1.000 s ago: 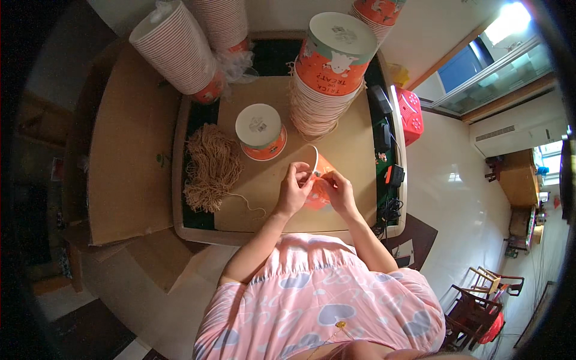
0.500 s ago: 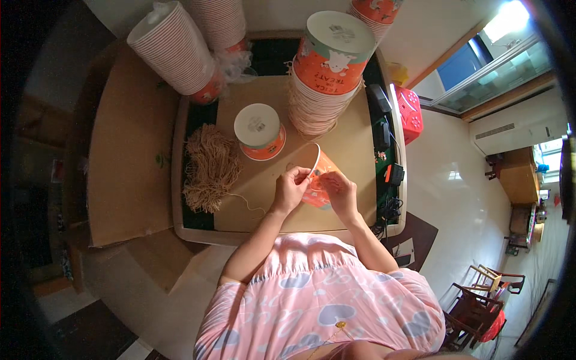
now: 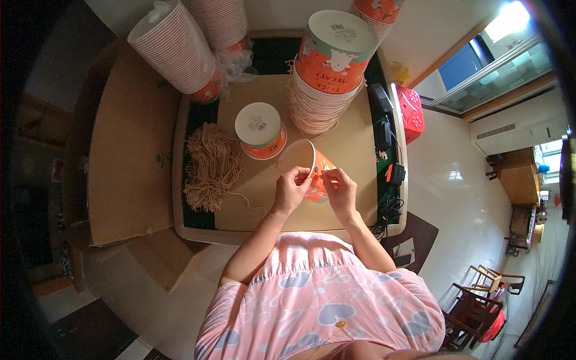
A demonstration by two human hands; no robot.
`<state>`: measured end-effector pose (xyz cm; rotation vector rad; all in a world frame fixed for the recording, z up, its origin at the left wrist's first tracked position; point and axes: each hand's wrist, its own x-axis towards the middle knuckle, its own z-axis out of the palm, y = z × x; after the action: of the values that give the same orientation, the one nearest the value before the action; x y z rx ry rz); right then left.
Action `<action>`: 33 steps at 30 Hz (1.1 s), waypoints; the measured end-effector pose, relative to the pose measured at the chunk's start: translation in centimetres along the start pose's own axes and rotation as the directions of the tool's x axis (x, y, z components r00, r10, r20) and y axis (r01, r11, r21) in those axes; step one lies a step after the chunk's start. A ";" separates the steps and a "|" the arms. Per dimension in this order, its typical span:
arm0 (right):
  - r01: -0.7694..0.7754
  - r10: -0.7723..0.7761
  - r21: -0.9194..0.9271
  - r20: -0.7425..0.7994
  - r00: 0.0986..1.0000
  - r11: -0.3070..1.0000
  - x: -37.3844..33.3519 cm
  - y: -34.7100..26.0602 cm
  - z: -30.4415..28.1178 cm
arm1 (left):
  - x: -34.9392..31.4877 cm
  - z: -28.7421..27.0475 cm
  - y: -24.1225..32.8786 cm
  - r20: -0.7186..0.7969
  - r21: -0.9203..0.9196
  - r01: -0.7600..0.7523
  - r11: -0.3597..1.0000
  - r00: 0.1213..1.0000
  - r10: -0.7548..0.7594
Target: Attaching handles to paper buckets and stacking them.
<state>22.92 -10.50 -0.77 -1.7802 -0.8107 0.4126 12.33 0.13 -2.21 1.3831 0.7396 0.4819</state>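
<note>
An orange paper bucket [image 3: 324,162] lies tilted over the cardboard-covered tabletop, its white-rimmed mouth turned to the left. At that rim, my left hand [image 3: 292,191] is closed with thumb and fingers pinching the edge. Against the bucket's printed side, my right hand [image 3: 340,191] is also closed in a pinch; whatever sits between its fingertips is too small to make out. Left of the hands is a bundle of beige cords [image 3: 211,169], one loose strand trailing toward my left wrist. Beyond them, a short upside-down stack of buckets [image 3: 258,127] stands on the cardboard.
A tall upside-down bucket stack [image 3: 332,72] with cords hanging round it stands at the back. Plastic-wrapped bucket stacks [image 3: 174,51] lean at the far left, near a big cardboard box [image 3: 135,150]. Chargers and cables [image 3: 393,174] line the right edge. A red stool [image 3: 410,114] is beyond.
The bucket has turned so more of its open mouth shows on the left. My right hand has shifted slightly, its fingers now pinched closer to the rim; my left hand stays at the rim.
</note>
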 end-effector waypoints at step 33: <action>-0.104 0.105 -0.057 0.019 0.994 0.993 -3.2 3.1 0.7 | -0.8 1.2 -3.9 0.043 0.126 -0.005 0.992 0.999 -0.001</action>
<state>21.21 -12.80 -4.23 -1.8786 -0.7527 0.4838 12.19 -1.83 -5.83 1.5077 0.7436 0.4110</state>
